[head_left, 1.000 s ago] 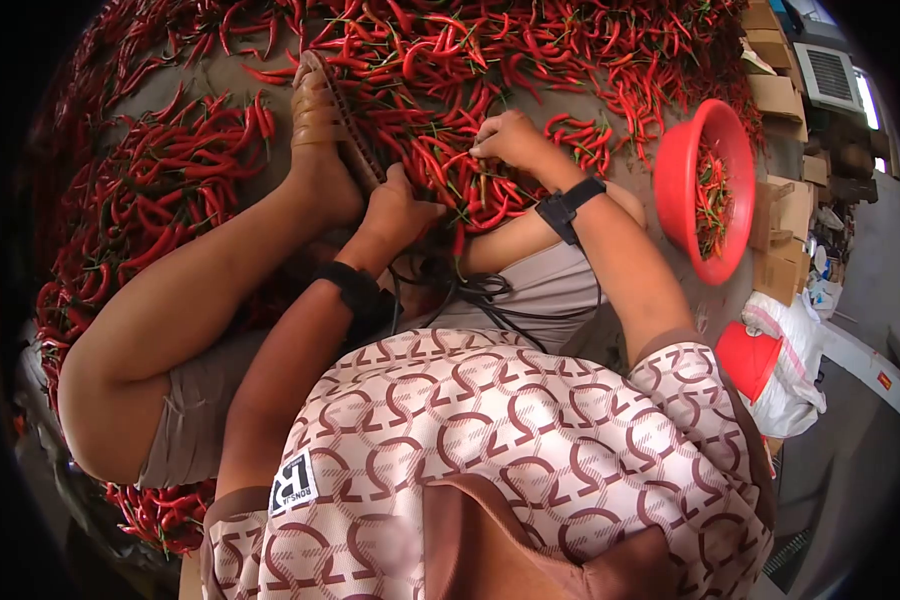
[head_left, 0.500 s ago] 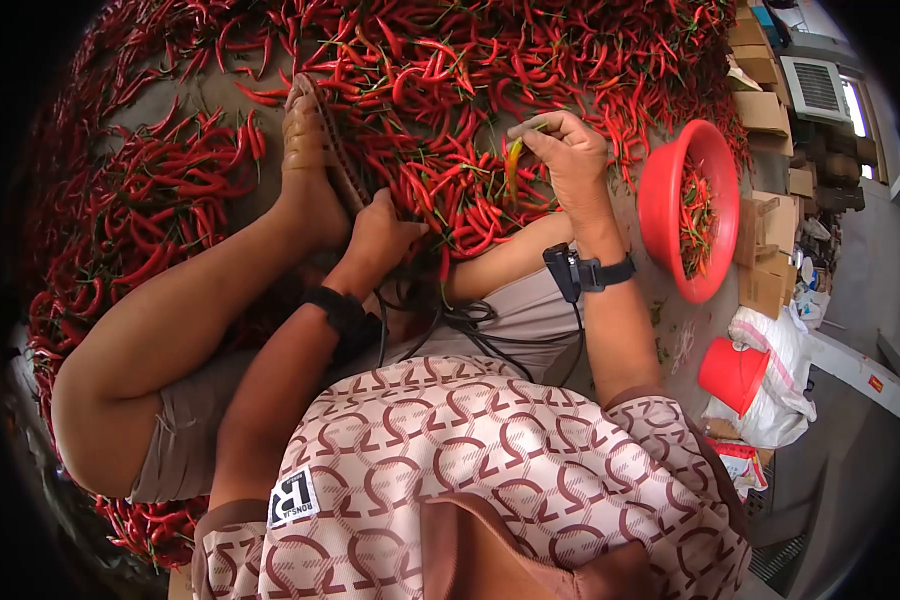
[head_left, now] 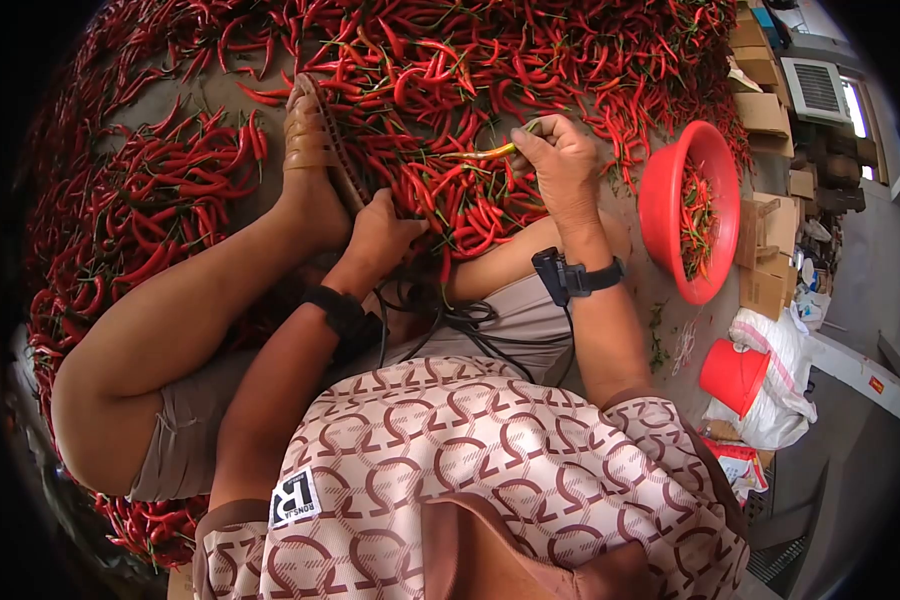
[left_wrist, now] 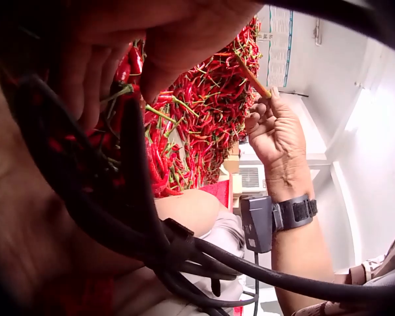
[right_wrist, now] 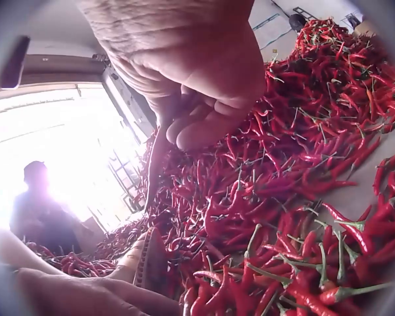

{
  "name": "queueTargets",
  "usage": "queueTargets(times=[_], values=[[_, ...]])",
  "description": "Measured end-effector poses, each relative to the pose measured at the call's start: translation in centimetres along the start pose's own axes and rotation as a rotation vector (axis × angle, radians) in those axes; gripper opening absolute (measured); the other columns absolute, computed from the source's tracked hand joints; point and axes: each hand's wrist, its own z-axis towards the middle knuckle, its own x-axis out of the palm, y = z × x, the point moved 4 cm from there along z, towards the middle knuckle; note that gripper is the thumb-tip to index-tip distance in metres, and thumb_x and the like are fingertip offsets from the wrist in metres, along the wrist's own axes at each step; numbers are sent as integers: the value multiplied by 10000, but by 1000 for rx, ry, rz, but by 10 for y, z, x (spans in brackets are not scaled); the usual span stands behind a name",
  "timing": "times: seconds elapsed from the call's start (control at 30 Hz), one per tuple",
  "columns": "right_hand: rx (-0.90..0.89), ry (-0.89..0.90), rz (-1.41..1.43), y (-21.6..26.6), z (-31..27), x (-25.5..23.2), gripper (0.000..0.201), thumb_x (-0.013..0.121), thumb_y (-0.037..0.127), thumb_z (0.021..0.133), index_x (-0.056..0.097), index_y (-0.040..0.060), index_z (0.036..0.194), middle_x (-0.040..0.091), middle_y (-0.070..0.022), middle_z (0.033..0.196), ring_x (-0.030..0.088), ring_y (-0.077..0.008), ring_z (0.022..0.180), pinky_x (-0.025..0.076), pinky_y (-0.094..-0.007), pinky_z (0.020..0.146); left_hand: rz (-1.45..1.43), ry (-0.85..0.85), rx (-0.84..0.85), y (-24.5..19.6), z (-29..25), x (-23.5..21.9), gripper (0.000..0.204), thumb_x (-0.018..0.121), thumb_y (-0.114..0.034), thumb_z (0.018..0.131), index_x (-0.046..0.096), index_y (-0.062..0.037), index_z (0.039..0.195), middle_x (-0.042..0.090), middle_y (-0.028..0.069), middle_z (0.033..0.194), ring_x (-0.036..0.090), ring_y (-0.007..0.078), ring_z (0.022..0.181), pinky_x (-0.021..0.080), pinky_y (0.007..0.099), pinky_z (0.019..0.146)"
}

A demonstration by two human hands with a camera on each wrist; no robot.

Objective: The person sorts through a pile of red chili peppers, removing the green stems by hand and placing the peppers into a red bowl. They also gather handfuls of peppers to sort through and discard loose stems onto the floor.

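My right hand (head_left: 567, 168) is raised over the chili peppers, pinching one yellow-orange chili pepper (head_left: 482, 154) between thumb and fingers. That pepper points left in the head view; in the left wrist view its slim body (left_wrist: 251, 78) stretches up and left from the fingertips. My left hand (head_left: 378, 240) rests low beside the sandalled foot (head_left: 308, 135), at the near edge of a pile of red chili peppers (head_left: 410, 180). Its fingers (left_wrist: 95, 85) hang loosely among peppers in the left wrist view, partly in shadow, with black cable loops in front.
A red basin (head_left: 655, 215) with some peppers stands tilted at right. Cardboard boxes (head_left: 770, 235), a small red bucket (head_left: 735, 377) and a white sack (head_left: 785, 405) lie beyond it. Black cables (head_left: 470, 318) cross my lap. Another person (right_wrist: 43, 207) sits across the peppers.
My right hand has lifted from the pile and moved right, bringing up the yellow-orange chili pepper, which has swung from hanging down to pointing left. The left hand stays by the foot.
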Motion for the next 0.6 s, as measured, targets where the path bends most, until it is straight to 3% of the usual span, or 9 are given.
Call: queueTargets(times=[0.1, 0.3, 0.4, 0.5, 0.6], values=[[74, 18, 81, -1, -1, 2, 165, 696, 134, 841, 571, 30, 816, 623, -34, 690, 595, -84, 553, 504, -218, 487, -4, 4, 3, 2, 1, 0, 382, 731, -130, 763, 495, 49, 1004, 648, 159, 762, 645, 215, 525, 510, 317, 434], [388, 11, 534, -14, -1, 9, 165, 652, 185, 878, 568, 64, 803, 622, -61, 670, 620, -145, 541, 519, -268, 446, 6, 12, -13, 1, 1, 0, 414, 731, -132, 763, 490, 57, 1041, 657, 170, 777, 651, 225, 530, 517, 324, 440], [431, 35, 567, -21, -2, 10, 158, 631, 202, 901, 551, 99, 812, 589, -35, 673, 608, -156, 574, 506, -302, 500, 24, 7, -3, 1, 0, 0, 421, 727, -127, 765, 487, 62, 1055, 660, 169, 778, 649, 217, 519, 514, 320, 430], [427, 84, 646, -24, -2, 13, 160, 642, 205, 892, 553, 108, 802, 590, -32, 676, 605, -158, 583, 498, -303, 512, 19, 13, -11, 4, 2, 0, 414, 736, -146, 757, 493, 58, 1023, 659, 190, 777, 666, 269, 576, 535, 353, 497], [440, 79, 498, -23, 0, 10, 147, 641, 208, 890, 562, 123, 801, 599, -32, 683, 603, -160, 596, 493, -306, 531, 215, -60, 77, 8, 5, -2, 450, 765, -208, 735, 493, 62, 971, 652, 228, 780, 673, 361, 702, 544, 407, 620]])
